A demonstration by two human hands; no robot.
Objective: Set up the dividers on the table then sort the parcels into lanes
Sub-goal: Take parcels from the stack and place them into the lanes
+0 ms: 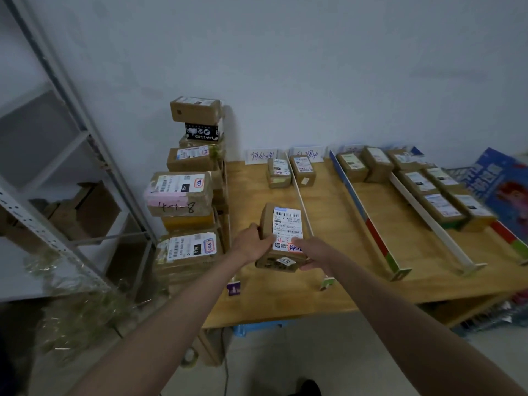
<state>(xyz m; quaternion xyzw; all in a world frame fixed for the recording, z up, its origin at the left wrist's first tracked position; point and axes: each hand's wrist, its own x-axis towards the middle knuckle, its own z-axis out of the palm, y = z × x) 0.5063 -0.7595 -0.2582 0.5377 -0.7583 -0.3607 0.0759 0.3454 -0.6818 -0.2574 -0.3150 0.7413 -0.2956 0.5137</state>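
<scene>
A brown parcel (281, 238) with a white shipping label is held over the leftmost lane of the wooden counter (337, 284), just left of a white divider (300, 195). The left hand (251, 243) has its grip clamped on the parcel's left side, and the right hand (310, 252) grips its near right corner. Two small parcels (278, 172) sit at the far end beside handwritten lane signs (263, 155). More dividers and rows of parcels fill the lanes to the right. A stack of boxes (187, 192) stands left of the counter, beside a metal shelf (57, 155).
</scene>
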